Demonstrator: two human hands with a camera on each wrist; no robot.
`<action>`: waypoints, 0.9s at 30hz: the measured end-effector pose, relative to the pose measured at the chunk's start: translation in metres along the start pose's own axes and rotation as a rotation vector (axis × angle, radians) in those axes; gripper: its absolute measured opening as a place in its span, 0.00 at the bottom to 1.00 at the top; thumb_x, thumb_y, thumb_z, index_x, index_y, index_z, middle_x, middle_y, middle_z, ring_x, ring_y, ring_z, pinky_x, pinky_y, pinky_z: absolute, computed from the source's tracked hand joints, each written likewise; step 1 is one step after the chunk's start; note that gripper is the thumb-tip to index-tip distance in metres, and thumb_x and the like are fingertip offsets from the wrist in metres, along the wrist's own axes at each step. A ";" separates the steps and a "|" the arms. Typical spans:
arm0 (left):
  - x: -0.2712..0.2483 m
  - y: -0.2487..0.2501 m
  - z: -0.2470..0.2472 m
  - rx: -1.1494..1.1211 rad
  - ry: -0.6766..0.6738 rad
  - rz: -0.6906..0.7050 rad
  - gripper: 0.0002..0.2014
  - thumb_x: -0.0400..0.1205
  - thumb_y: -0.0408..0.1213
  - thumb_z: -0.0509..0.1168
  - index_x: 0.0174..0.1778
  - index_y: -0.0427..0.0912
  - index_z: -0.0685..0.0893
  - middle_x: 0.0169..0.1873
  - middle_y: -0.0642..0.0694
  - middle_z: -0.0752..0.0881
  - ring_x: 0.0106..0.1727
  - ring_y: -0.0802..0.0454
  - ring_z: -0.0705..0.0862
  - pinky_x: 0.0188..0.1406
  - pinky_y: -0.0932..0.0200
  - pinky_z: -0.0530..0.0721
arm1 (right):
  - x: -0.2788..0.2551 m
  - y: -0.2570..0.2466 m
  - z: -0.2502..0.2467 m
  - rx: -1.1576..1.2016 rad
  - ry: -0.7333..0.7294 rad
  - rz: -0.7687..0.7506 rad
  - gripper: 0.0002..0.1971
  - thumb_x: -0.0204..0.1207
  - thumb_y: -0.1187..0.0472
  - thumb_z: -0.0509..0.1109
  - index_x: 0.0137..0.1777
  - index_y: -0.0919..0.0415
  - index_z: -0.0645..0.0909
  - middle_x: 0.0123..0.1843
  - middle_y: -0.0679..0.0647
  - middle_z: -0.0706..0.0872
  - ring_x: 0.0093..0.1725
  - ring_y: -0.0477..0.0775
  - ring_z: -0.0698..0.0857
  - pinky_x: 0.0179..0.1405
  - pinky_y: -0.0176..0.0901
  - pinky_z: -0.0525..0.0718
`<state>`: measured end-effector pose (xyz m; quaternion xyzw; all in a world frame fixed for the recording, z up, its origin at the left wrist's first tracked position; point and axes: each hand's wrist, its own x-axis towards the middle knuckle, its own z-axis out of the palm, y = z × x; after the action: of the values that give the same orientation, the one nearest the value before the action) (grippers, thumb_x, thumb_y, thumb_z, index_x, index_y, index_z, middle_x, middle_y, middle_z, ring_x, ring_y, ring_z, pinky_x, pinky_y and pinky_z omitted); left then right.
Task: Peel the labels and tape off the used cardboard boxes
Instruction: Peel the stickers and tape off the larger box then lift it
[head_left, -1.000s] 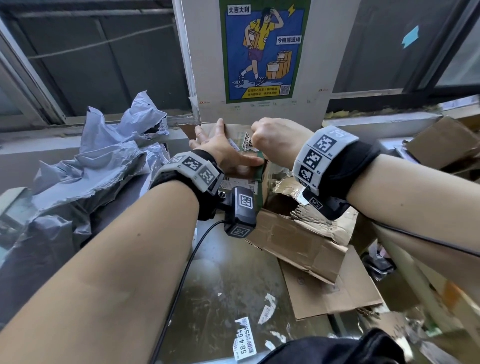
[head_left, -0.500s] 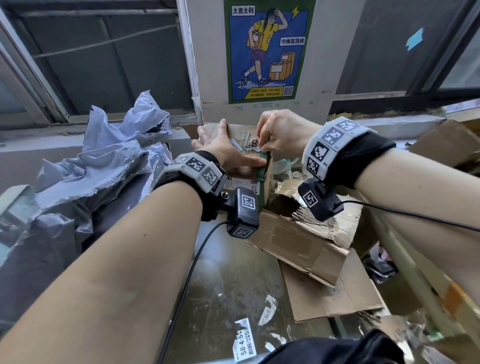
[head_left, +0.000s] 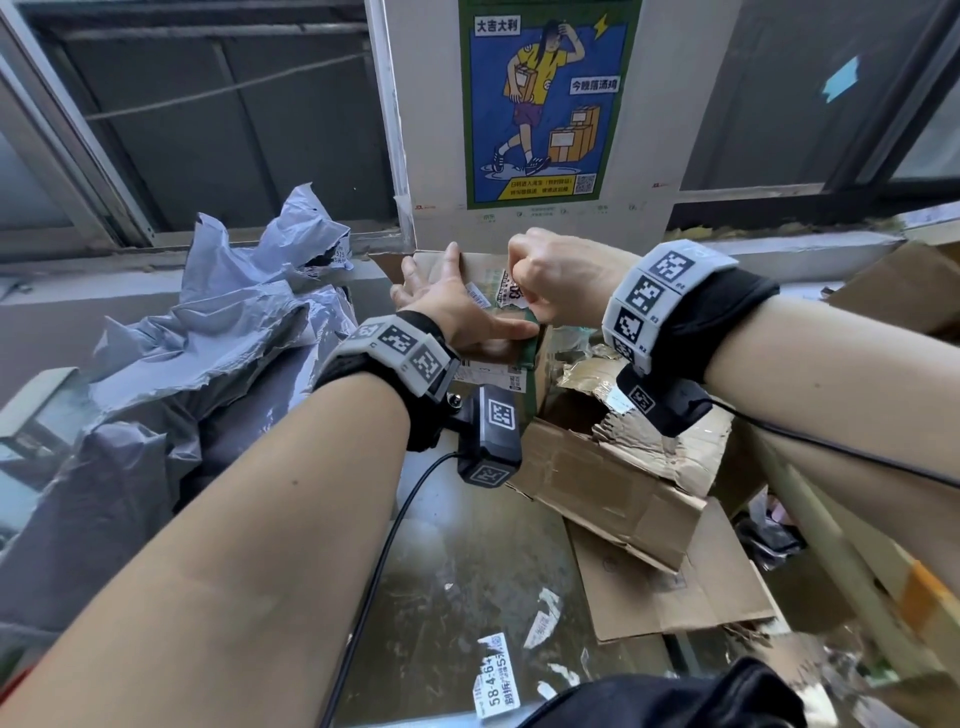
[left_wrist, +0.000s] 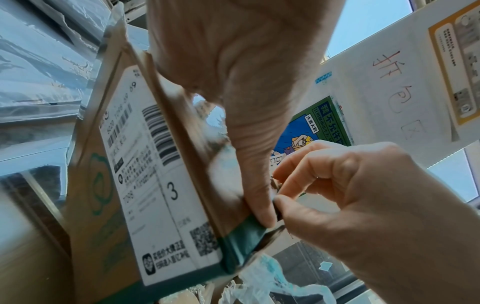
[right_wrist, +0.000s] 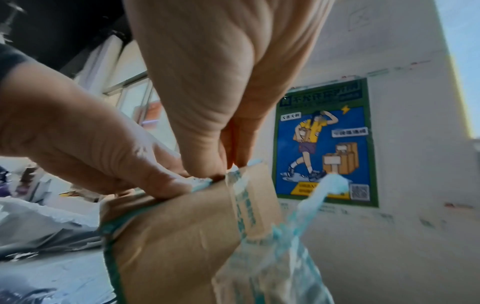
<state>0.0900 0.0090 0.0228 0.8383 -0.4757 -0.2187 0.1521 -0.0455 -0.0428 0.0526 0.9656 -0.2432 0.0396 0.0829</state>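
Observation:
A brown cardboard box (head_left: 483, 267) edged in green tape (head_left: 530, 351) stands upright in front of me, with a white shipping label (left_wrist: 145, 185) on its near side. My left hand (head_left: 447, 306) lies flat on the box top, fingers straight. Its thumb (right_wrist: 155, 181) presses the top edge by the corner. My right hand (head_left: 530, 306) is curled over that corner. Its thumb and forefinger pinch the end of a strip of teal-printed clear tape (right_wrist: 244, 205) at the box edge. A loose, crumpled length of the same tape (right_wrist: 314, 205) hangs off the box's right side.
Crumpled grey plastic mailer bags (head_left: 208, 353) pile up on the left. Torn, flattened cardboard (head_left: 623, 483) lies to the right on the glossy table (head_left: 467, 561). Peeled label scraps (head_left: 496, 675) sit near the front edge. A pillar with a blue poster (head_left: 545, 104) stands behind the box.
My right hand has lifted slightly and turned at the wrist while staying at the box's top corner. The left hand has stayed pressed on the box top.

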 end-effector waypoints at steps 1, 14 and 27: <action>0.000 -0.001 0.001 -0.007 0.006 0.001 0.68 0.55 0.72 0.75 0.83 0.61 0.37 0.83 0.41 0.35 0.83 0.36 0.40 0.80 0.36 0.46 | 0.000 0.002 0.003 0.006 0.019 0.008 0.07 0.78 0.68 0.65 0.43 0.71 0.82 0.55 0.62 0.78 0.53 0.58 0.75 0.49 0.46 0.78; 0.000 -0.001 0.000 0.000 0.009 0.025 0.67 0.57 0.70 0.76 0.83 0.61 0.38 0.83 0.41 0.34 0.84 0.36 0.39 0.80 0.34 0.47 | -0.007 0.008 0.001 0.434 0.044 0.258 0.09 0.66 0.64 0.81 0.47 0.63 0.89 0.55 0.50 0.75 0.52 0.46 0.75 0.48 0.35 0.74; -0.005 -0.011 -0.002 -0.016 -0.006 0.051 0.66 0.59 0.68 0.77 0.83 0.62 0.37 0.83 0.42 0.33 0.83 0.37 0.37 0.80 0.37 0.45 | 0.000 0.003 -0.002 0.392 0.021 0.206 0.07 0.65 0.63 0.81 0.40 0.64 0.86 0.54 0.49 0.74 0.50 0.47 0.75 0.48 0.36 0.74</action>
<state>0.0968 0.0186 0.0204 0.8239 -0.4957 -0.2212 0.1629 -0.0470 -0.0451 0.0545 0.9329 -0.3274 0.1045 -0.1081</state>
